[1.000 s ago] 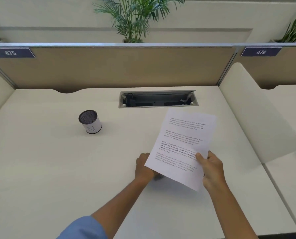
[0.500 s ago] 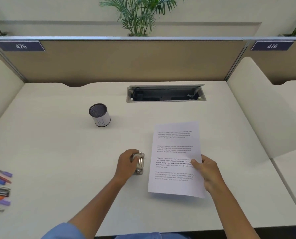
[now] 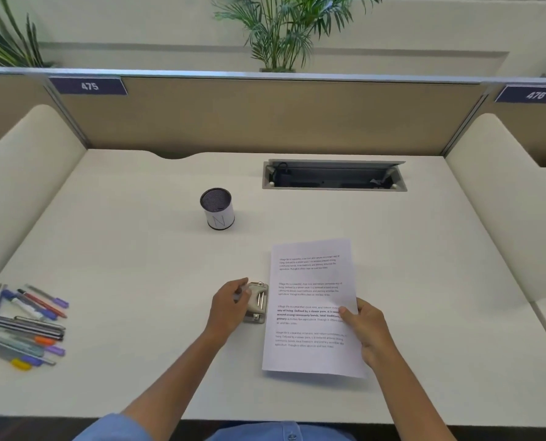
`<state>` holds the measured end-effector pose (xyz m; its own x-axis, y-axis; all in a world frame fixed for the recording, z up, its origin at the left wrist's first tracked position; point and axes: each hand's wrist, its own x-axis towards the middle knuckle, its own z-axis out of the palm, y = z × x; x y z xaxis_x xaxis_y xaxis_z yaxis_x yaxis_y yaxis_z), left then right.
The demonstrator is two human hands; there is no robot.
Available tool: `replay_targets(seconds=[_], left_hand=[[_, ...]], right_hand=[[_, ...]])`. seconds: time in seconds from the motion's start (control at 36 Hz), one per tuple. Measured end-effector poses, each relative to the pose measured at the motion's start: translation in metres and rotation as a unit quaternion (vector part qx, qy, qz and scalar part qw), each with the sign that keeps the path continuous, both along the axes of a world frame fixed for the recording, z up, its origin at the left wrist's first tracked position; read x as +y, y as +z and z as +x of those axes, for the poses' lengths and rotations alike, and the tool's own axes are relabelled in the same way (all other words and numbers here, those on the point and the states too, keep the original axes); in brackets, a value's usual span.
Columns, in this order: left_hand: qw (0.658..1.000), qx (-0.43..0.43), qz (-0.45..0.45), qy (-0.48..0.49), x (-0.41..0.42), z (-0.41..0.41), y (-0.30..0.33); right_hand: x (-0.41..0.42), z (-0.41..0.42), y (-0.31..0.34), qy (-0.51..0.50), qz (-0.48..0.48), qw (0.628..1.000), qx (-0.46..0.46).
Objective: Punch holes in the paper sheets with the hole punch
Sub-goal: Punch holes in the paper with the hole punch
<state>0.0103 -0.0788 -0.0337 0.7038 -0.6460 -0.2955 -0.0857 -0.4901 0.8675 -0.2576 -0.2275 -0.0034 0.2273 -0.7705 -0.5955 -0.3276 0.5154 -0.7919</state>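
Note:
A printed paper sheet [image 3: 310,300] lies nearly flat on the white desk [image 3: 138,249], its left edge next to a small beige hole punch [image 3: 258,302]. My left hand [image 3: 228,308] grips the punch from its left side, fingers wrapped over the top. My right hand [image 3: 365,332] pinches the sheet's right edge, thumb on top of the text. The sheet's left edge sits at the punch's mouth; whether it is inside the slot I cannot tell.
A black-and-white cylindrical pen cup [image 3: 217,213] stands behind the punch. A heap of pens and markers [image 3: 27,326] lies at the desk's left edge. A cable tray opening [image 3: 333,176] is set into the desk at the back. Padded dividers flank both sides.
The sheet came down from a tilted, lifted position to lie flat beside the punch. My left hand, earlier hidden under the paper, now shows gripping the punch. The camera view shifted right and back.

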Motion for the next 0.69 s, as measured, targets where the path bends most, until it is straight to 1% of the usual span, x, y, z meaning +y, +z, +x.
replay_targets(seconds=[0.19, 0.69], left_hand=[[1.000, 0.006, -0.002, 0.002, 0.009, 0.004, 0.002], [1.000, 0.027, 0.007, 0.003, 0.008, 0.001, -0.001]], right_hand=[[0.008, 0.006, -0.005, 0.005, -0.006, 1.000, 0.019], [0.012, 0.009, -0.016, 0.000, 0.017, 1.000, 0.001]])
